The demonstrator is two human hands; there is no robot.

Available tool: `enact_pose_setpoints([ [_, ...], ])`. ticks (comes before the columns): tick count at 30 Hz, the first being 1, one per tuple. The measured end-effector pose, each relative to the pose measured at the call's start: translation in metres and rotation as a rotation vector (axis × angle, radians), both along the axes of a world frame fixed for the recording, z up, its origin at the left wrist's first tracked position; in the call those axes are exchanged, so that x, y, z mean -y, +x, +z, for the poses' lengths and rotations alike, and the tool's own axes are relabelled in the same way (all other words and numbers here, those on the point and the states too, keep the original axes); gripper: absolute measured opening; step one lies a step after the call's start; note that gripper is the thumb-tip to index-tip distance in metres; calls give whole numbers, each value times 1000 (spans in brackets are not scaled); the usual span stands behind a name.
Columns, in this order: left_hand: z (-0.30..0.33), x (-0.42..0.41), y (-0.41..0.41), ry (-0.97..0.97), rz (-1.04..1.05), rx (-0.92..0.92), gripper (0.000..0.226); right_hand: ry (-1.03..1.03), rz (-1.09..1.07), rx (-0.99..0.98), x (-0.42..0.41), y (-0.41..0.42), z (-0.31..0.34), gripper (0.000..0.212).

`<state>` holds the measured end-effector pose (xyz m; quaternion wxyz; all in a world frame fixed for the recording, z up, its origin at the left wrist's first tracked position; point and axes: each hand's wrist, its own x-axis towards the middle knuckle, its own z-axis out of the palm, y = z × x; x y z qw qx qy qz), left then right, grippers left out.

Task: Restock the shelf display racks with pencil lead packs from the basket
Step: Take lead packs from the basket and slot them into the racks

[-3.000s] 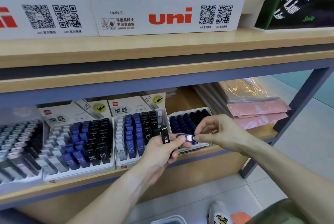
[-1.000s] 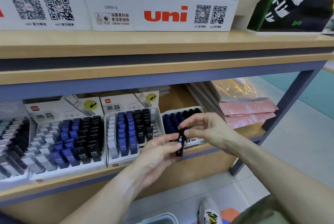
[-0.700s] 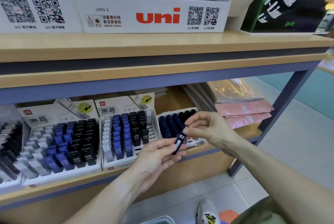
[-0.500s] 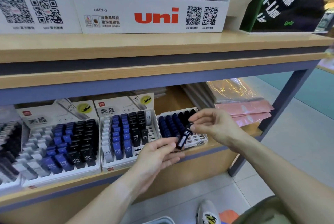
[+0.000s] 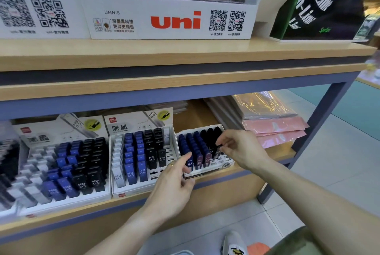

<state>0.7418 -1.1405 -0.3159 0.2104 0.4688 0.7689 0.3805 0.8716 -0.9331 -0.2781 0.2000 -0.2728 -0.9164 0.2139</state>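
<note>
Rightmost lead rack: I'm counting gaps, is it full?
Not full. The rightmost rack shows empty white slots at its front right, by the right hand.

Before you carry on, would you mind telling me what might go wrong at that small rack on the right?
1. The small rack sits at the shelf's front edge; a push from the left hand, which touches its front, might slide it off.
2. The right hand works among tightly packed black packs; a slip could tip neighbours.
3. The front packs read 0.3, the next rack HB 0.5; sizes could get mixed.
</note>
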Motion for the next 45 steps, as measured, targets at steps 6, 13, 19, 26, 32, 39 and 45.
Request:
enact_pose_setpoints([
  [6,-4,0,0,-6,-12,18,70,-20,72,52,1,-3,-3,33],
  [13,-6,1,0,6,-14,45,72,68,-24,-27,2,-9,-17,19],
  [19,-5,7,0,15,-21,43,72,91,-49,6,4,-12,-20,16],
  [26,-5,33,-5,25,-52,-3,61,151,-93,22,29,-1,-2,29],
  [32,-29,68,-14,-63,-86,-181,40,-84,235,186,107,3,-6,14],
  [39,-91,124,-11,-316,-211,-285,33,-231,380,629,176,15,-110,25],
  [45,-175,173,3,-603,-133,-108,28,-417,241,908,209,25,-206,24],
])
